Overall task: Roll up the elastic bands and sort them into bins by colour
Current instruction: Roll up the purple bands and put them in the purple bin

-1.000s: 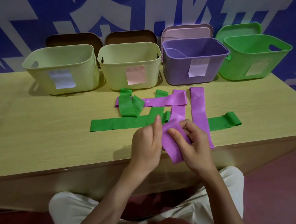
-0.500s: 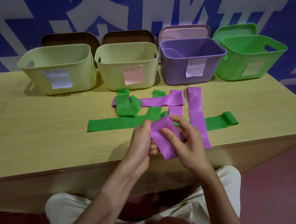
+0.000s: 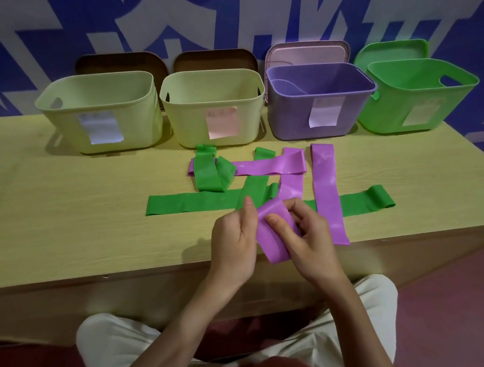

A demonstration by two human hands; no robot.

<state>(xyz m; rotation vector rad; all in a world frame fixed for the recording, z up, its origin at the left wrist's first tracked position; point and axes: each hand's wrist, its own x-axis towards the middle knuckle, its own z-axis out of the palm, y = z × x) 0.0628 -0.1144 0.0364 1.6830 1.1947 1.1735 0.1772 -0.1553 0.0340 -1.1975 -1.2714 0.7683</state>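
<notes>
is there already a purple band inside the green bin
No, the green bin shows only its bare inner walls, and the purple band being rolled is in both hands at the table's near edge.

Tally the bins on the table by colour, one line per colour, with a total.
Pale yellow-green bins: 2, the left one and the one beside it
Purple bin: 1
Green bin: 1
Total: 4 bins, in a row along the far edge of the table.
</notes>
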